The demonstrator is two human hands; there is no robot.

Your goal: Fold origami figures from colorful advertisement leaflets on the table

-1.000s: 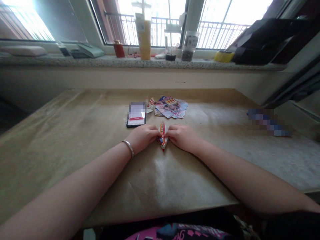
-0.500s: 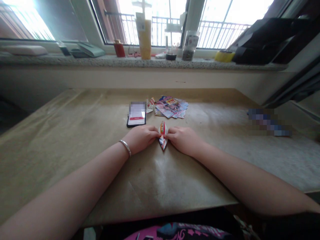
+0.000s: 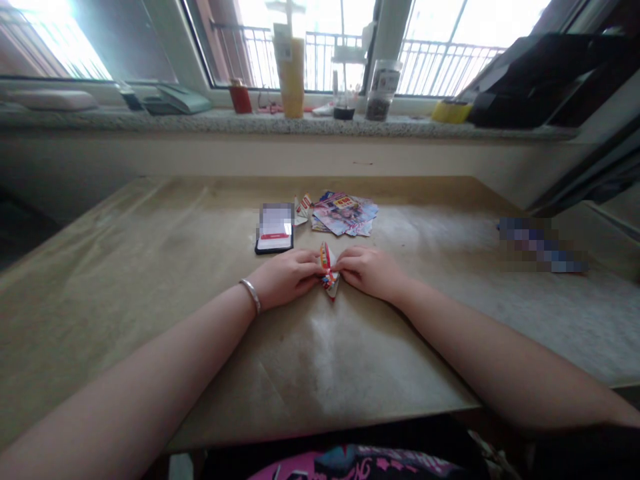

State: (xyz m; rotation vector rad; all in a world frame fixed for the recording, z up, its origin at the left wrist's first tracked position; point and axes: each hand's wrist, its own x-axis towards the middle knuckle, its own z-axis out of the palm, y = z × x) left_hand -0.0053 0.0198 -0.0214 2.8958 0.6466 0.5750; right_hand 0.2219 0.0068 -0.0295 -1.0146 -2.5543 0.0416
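Observation:
A small folded piece of colourful printed paper (image 3: 329,270) lies on the tan table (image 3: 150,267), narrow and pointed at both ends. My left hand (image 3: 285,277), with a silver bangle on its wrist, pinches the paper's left edge with curled fingers. Opposite it, my right hand (image 3: 370,270) pinches the right edge the same way. Both hands rest on the tabletop, fingertips nearly meeting over the paper.
A phone (image 3: 274,230) with a lit screen lies just beyond my left hand. A pile of colourful paper sheets (image 3: 344,213) sits behind the hands. A blurred flat object (image 3: 543,243) lies far right. The windowsill (image 3: 200,121) holds a yellow bottle (image 3: 291,70), jars and a dark case.
My hands and the folded paper stay in nearly the same place; the fingers have shifted slightly on the paper, pressing its lower half.

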